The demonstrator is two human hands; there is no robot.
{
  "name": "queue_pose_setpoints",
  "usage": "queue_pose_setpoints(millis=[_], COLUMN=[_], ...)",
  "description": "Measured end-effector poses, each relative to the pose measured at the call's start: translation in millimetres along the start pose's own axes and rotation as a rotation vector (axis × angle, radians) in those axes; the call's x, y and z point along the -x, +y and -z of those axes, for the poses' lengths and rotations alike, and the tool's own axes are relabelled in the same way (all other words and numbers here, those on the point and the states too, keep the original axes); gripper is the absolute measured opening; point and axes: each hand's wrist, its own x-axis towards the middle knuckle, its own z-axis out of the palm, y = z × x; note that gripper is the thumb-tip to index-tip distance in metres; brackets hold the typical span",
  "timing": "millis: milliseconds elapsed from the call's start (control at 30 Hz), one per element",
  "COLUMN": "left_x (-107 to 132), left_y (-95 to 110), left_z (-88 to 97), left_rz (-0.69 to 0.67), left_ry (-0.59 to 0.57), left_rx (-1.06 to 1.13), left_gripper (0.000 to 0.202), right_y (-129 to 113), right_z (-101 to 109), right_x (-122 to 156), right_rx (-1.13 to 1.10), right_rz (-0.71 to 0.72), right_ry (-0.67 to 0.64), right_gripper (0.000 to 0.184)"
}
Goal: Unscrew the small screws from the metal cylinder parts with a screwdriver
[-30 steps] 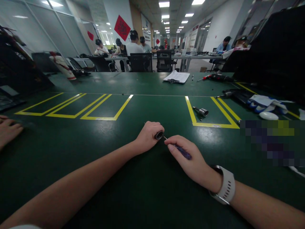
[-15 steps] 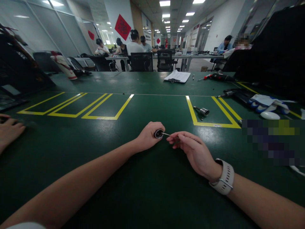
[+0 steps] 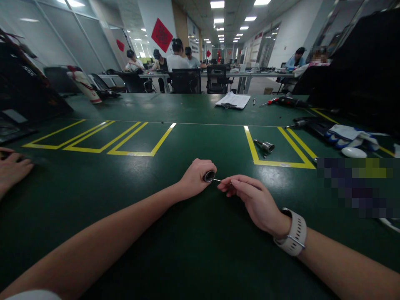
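Observation:
My left hand (image 3: 194, 178) is closed around a hollow round part (image 3: 206, 177) with a dark inside and a shiny rim, its open end facing right and toward me. Most of that part is hidden by the fingers. Between the thumb and fingers of my right hand (image 3: 250, 195) is a thin metal rod (image 3: 216, 180). The rod's tip reaches the lower right of the opening; how deep it goes I cannot tell. Farther off on the green table, a metal part with a wide cup end and a narrow stem (image 3: 265, 145) lies within yellow tape.
A small dark piece (image 3: 265, 156) lies beside the cup-ended part. On the right are gloves (image 3: 353, 134), a white oval object (image 3: 353, 152) and power tools (image 3: 301, 122). A clipboard with paper (image 3: 233, 100) lies farther back. Another person's hand (image 3: 14, 166) rests at the left edge.
The thin rod has shifted a little lower at the opening and lies flatter. My right hand has dropped slightly. My left hand stays nearly in place.

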Motion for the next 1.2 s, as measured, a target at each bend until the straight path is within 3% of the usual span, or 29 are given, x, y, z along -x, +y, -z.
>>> queue_pose_setpoints(millis=[167, 367, 767, 967, 1067, 1200], left_x=[-0.4, -0.9, 0.7, 0.2, 0.1, 0.2], left_y=[-2.2, -1.9, 0.3, -1.6, -1.1, 1.0], left_z=[-1.3, -1.8, 0.7, -1.2, -0.8, 1.1], left_rz=[0.051, 0.062, 0.014, 0.051, 0.048, 0.041], left_ry=[0.032, 0.018, 0.020, 0.020, 0.000, -0.029], left_rx=[0.045, 0.017, 0.130, 0.044, -0.015, -0.047], left_gripper=[0.005, 0.006, 0.007, 0.005, 0.006, 0.007], right_y=[-0.4, -4.5, 0.3, -2.1, -5.5, -4.4], right_z=[-0.5, -3.4, 0.6, -3.3, -6.1, -4.5], right_x=[1.2, 6.9, 0.1, 5.6, 7.8, 5.3], right_rx=[-0.003, 0.329, -0.093, 0.171, 0.308, 0.218], right_rz=[0.042, 0.136, -0.028, 0.111, 0.108, 0.072], right_ry=[0.017, 0.002, -0.010, 0.027, 0.004, -0.015], right_gripper=[0.021, 0.020, 0.019, 0.019, 0.019, 0.019])
